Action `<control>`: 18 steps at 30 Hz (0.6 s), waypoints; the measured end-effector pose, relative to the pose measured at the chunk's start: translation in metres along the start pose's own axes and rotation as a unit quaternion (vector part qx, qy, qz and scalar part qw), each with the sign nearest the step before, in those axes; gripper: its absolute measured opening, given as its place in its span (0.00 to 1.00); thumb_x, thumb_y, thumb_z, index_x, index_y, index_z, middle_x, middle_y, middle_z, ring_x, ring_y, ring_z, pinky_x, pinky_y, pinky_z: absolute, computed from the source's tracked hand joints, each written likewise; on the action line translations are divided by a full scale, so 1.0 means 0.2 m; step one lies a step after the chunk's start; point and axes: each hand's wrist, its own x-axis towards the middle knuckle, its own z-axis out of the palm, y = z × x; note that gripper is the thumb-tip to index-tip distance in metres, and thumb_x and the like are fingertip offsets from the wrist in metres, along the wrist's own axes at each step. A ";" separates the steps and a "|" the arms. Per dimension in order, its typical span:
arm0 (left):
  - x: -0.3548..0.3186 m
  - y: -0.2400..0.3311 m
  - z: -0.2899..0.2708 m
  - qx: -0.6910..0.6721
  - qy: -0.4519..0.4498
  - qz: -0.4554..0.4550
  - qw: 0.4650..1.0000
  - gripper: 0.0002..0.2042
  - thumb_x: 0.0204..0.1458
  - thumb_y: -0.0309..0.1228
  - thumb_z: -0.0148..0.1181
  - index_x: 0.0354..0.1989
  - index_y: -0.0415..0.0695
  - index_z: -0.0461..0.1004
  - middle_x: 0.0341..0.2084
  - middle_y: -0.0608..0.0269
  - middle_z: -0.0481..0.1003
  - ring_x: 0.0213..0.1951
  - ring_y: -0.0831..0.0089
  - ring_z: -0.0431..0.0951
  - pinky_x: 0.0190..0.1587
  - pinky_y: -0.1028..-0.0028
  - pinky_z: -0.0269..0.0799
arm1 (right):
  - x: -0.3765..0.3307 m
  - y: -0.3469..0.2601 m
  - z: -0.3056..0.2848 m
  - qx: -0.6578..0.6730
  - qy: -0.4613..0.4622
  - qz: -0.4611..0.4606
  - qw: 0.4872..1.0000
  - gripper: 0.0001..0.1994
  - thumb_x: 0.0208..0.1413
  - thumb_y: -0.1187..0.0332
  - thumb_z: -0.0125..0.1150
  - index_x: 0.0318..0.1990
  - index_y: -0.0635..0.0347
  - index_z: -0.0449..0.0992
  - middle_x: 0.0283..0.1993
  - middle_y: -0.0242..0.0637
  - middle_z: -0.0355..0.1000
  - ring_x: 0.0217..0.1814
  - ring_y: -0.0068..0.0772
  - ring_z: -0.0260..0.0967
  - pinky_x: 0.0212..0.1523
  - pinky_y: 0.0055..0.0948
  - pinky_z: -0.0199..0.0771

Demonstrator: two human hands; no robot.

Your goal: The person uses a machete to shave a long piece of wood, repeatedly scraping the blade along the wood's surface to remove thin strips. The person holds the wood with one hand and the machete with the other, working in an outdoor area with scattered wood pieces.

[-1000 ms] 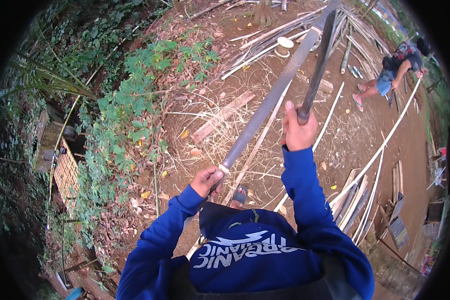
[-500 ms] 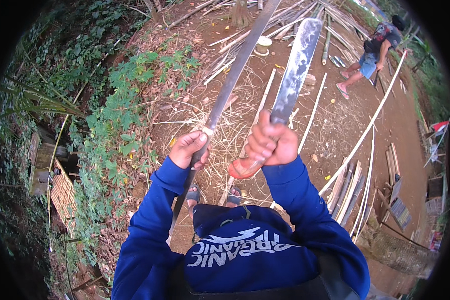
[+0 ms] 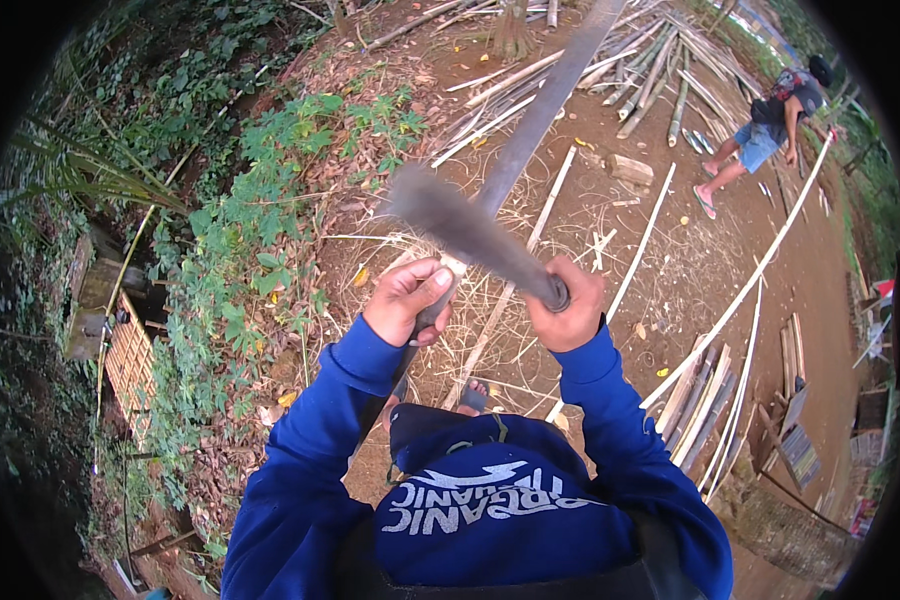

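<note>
My left hand (image 3: 408, 298) is closed around a long, dark split bamboo strip (image 3: 538, 130). The strip runs from beside my left leg up past the top of the view. A pale, shaved patch shows on it just above my thumb. In my closed right hand (image 3: 570, 308) is a machete (image 3: 485, 240), its handle mostly hidden by my fingers. Its broad blade, smeared by motion, points left and crosses in front of the strip just above my left hand. Whether the edge touches the bamboo I cannot tell.
Pale shavings (image 3: 480, 330) litter the dirt around my sandalled feet. Bamboo poles (image 3: 655, 80) are piled at the far side, and split lengths (image 3: 705, 400) lie to the right. A person (image 3: 760, 130) walks at the far right. Green plants (image 3: 280, 190) border the left.
My right hand has turned the machete from pointing away and up to lying leftward across the strip. My left hand keeps its hold. The person at far right has shifted slightly.
</note>
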 end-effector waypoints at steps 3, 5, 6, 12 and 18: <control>-0.03 -0.04 0.03 0.035 0.048 0.038 0.997 0.09 0.59 0.28 0.46 0.42 0.38 0.70 0.17 0.59 0.71 0.11 0.78 0.62 0.14 0.78 0.56 | 0.03 -0.02 0.04 -0.115 -0.039 -0.103 0.987 0.08 0.33 0.66 0.63 0.24 0.51 0.70 0.14 0.33 0.66 0.15 0.41 0.65 0.18 0.35 0.55; -0.05 -0.04 0.07 0.062 0.068 0.043 0.995 0.10 0.59 0.28 0.45 0.44 0.39 0.70 0.18 0.58 0.72 0.12 0.78 0.63 0.15 0.79 0.56 | 0.05 -0.02 0.05 -0.135 -0.052 -0.116 0.983 0.08 0.34 0.66 0.63 0.23 0.50 0.69 0.14 0.32 0.65 0.15 0.40 0.66 0.19 0.36 0.55; -0.05 -0.05 0.08 0.065 0.073 0.046 0.994 0.09 0.59 0.27 0.45 0.44 0.39 0.70 0.18 0.58 0.72 0.13 0.78 0.63 0.15 0.79 0.56 | 0.05 -0.02 0.06 -0.143 -0.061 -0.123 0.980 0.08 0.34 0.65 0.63 0.23 0.50 0.69 0.14 0.32 0.64 0.15 0.39 0.66 0.19 0.37 0.55; -0.06 -0.08 0.12 0.119 0.102 0.060 0.986 0.08 0.59 0.25 0.45 0.42 0.39 0.69 0.15 0.64 0.66 0.13 0.80 0.61 0.16 0.79 0.55 | 0.09 0.00 0.05 -0.216 -0.103 -0.157 0.958 0.12 0.30 0.63 0.67 0.25 0.48 0.70 0.15 0.30 0.66 0.18 0.38 0.69 0.25 0.41 0.58; -0.09 -0.08 0.12 0.152 0.063 0.070 0.984 0.06 0.62 0.28 0.46 0.39 0.39 0.68 0.13 0.66 0.63 0.13 0.80 0.59 0.15 0.79 0.53 | 0.16 0.02 -0.04 -0.269 -0.114 -0.207 0.934 0.18 0.23 0.62 0.71 0.28 0.49 0.71 0.19 0.31 0.68 0.21 0.39 0.70 0.31 0.44 0.60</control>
